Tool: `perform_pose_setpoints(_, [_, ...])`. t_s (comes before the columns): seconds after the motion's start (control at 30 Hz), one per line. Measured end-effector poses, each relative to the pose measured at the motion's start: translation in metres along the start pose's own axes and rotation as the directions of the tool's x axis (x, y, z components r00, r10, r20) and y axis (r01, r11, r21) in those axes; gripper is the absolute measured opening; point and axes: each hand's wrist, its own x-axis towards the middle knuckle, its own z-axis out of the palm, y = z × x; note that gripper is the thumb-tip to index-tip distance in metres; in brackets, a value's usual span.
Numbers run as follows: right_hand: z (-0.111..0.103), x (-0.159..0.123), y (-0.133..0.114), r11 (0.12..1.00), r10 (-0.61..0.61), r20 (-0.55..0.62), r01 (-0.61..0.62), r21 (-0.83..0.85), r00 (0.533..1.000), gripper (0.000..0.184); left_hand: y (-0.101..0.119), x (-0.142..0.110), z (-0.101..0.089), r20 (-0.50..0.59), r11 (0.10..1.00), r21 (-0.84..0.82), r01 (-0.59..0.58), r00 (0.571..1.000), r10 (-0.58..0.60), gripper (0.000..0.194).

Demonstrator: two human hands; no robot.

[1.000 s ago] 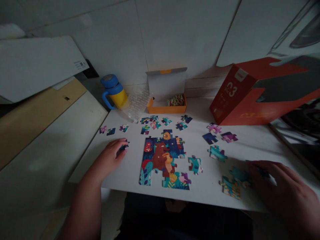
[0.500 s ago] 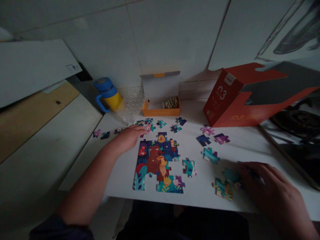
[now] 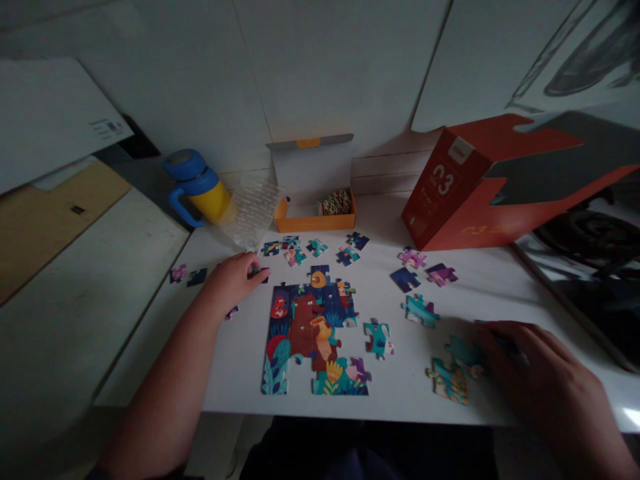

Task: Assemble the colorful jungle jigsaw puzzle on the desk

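Observation:
My left hand [image 3: 231,283] has its thumb and fingers closed on a small dark-and-green puzzle piece [image 3: 259,273], left of the partly joined puzzle [image 3: 305,327] with a brown bear. Beneath my left wrist a purple-edged piece [image 3: 231,313] peeks out. On the right, my right hand [image 3: 545,377] rests low on the table, its fingers curled round a dark puzzle piece that is mostly hidden. Touching or close to those fingertips lie a teal piece [image 3: 464,351] and a piece with yellow leaves [image 3: 449,381]. A teal piece with a white rabbit [image 3: 378,339] lies beside the joined part.
Loose pieces lie behind the puzzle, at far left and at right. An orange box [image 3: 315,220] stands open at the back, near crinkled clear plastic [image 3: 255,207] and a blue-and-yellow flask [image 3: 200,190]. The large red box [image 3: 450,193] stands right, by a stove [image 3: 585,240].
My left hand let go of a dark piece at left, reached to the back group, and drew a green-and-dark piece leftward. My right hand has stayed in place. The view has shifted slightly.

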Motion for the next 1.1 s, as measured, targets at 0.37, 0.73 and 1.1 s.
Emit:
perform_pose_setpoints(0.37, [0.0,0.002,-0.005,0.995,0.1,-0.016,-0.1,-0.022,0.995,0.031,0.003,0.001,0.001,0.001,0.976,0.188,0.108,0.994,-0.11,0.045])
perform_pose_setpoints(0.73, [-0.005,0.001,-0.009,0.989,0.135,0.015,-0.134,-0.06,0.991,0.03,0.003,0.005,0.009,-0.159,0.974,-0.059,-0.221,0.965,0.21,0.021])
perform_pose_setpoints(1.1, [-0.003,0.005,-0.005,0.993,0.107,-0.02,-0.108,-0.053,0.994,0.035,0.034,0.064,0.029,-0.074,0.913,0.052,-0.405,0.91,0.407,0.036])
